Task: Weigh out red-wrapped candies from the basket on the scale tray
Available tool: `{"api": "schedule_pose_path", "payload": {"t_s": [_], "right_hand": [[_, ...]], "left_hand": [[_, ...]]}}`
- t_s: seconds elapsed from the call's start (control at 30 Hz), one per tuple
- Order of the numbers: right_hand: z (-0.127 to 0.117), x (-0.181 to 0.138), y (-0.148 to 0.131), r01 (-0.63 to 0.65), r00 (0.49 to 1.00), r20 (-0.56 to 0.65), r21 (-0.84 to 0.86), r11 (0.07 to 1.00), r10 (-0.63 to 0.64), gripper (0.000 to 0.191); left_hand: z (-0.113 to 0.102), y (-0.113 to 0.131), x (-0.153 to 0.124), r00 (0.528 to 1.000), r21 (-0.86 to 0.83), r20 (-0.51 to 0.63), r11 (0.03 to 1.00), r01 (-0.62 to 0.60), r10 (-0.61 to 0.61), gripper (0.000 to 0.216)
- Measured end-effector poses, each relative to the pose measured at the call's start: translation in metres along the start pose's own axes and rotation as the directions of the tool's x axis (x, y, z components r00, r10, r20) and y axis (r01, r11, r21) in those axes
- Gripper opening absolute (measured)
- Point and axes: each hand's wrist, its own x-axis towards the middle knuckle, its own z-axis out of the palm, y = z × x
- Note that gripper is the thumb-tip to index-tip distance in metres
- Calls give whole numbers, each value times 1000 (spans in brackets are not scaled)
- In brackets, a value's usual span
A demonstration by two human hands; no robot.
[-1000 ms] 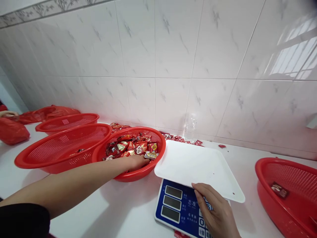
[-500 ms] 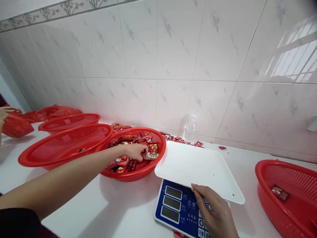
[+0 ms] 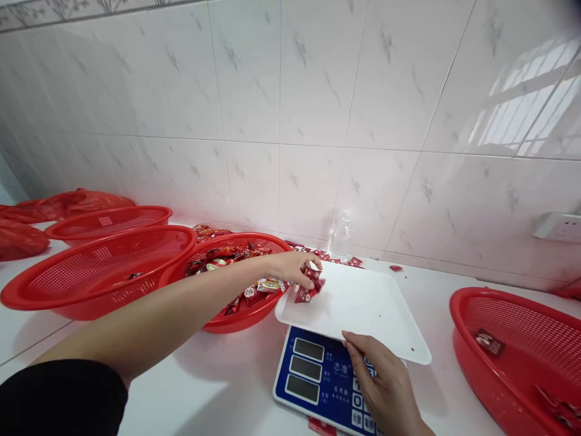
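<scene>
My left hand (image 3: 297,268) is closed on small red wrapped snack packets (image 3: 309,288), just over the left end of the white weighing tray (image 3: 358,300). Behind the left wrist stands a red plastic basket (image 3: 236,327) of mixed wrapped snacks (image 3: 256,292), partly covered by my forearm. With fingertips and thumb, my right hand (image 3: 384,375) pinches the tray's near edge. Under the tray is a blue digital scale (image 3: 313,381) with three dark displays; my right hand hides part of its keypad.
Two more red baskets (image 3: 100,272) stand at left, with red plastic bags (image 3: 68,206) behind. Another red basket (image 3: 503,339) at right holds a few packets. A clear plastic bottle (image 3: 341,236) and scattered red packets (image 3: 318,253) lie along the tiled wall (image 3: 313,188).
My left hand has come up out of the snack basket and moved right to the tray, carrying red packets. The right hand keeps its pinch on the tray edge. The view has shifted right.
</scene>
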Motion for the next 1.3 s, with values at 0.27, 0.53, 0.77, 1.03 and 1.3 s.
{"api": "schedule_pose_path", "payload": {"t_s": [0.27,0.53,0.77,1.03,1.3], "right_hand": [[0,-2,2,40,999,1,-42,998,-40,25],[-6,2,9,-59,991,-135,-298,953,19,23],[-2,1,17,-67,993,43,-542,838,108,40],[2,0,13,64,980,199,-409,910,21,40],[3,-6,14,32,995,97,-281,959,-5,32]], "left_hand": [[24,-4,25,1000,294,-16,956,12,-8,52],[36,-11,25,1000,335,-10,942,-23,28,56],[43,-19,22,994,341,-113,940,27,13,50],[34,-25,19,945,144,-316,989,-39,84,37],[-21,-88,-33,900,333,-38,844,420,-433,18]]}}
